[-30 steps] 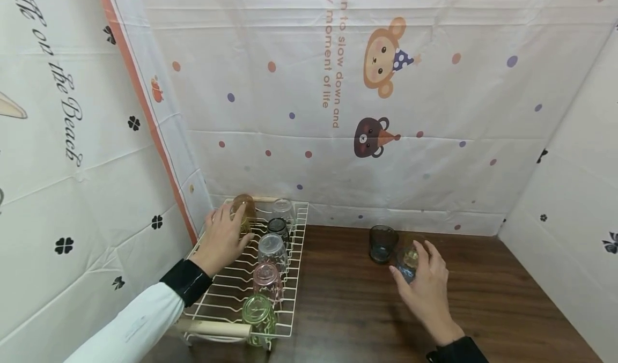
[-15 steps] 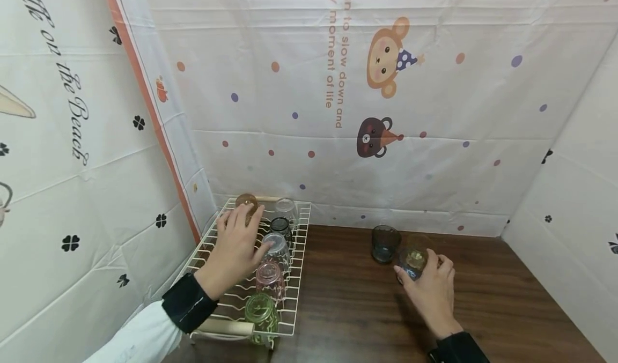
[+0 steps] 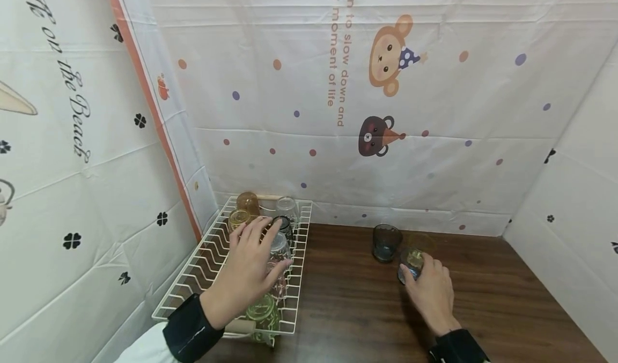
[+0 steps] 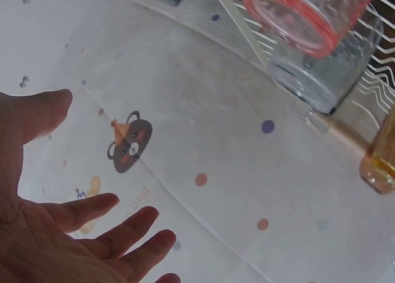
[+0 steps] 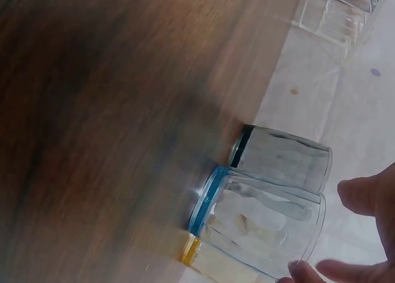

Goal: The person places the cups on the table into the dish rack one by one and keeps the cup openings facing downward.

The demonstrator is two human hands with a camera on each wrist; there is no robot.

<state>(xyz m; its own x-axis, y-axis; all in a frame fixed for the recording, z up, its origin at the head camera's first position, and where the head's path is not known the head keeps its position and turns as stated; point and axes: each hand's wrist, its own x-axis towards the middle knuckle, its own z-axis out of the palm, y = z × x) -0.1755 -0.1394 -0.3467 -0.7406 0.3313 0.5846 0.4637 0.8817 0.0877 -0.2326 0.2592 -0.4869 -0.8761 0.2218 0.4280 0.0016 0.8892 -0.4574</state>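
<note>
My left hand (image 3: 256, 264) hovers flat with spread fingers over the right row of upturned glasses in the white wire rack (image 3: 205, 269). It covers a clear glass and part of a pink glass (image 3: 282, 287). In the left wrist view the palm (image 4: 74, 233) is bare, with a pink-rimmed glass (image 4: 308, 15) and a clear glass (image 4: 327, 76) beyond it. My right hand (image 3: 427, 288) curls round a blue-rimmed clear glass (image 3: 410, 265) (image 5: 262, 224) standing rim down on the table. Its thumb (image 5: 367, 196) sits slightly off the glass.
A dark glass (image 3: 386, 242) (image 5: 284, 156) and a yellow-tinted glass (image 3: 421, 241) stand right behind the blue-rimmed one. The rack also holds an amber glass (image 3: 248, 202), a yellow glass (image 3: 237, 218), a clear glass (image 3: 287, 207), a dark glass (image 3: 283, 224) and a green glass (image 3: 260, 312). Printed sheets wall in the wooden table (image 3: 347, 309).
My left hand left the amber glass at the rack's back and moved forward over the right row, uncovering a yellow glass. My right hand lowered the blue-rimmed glass onto the table.
</note>
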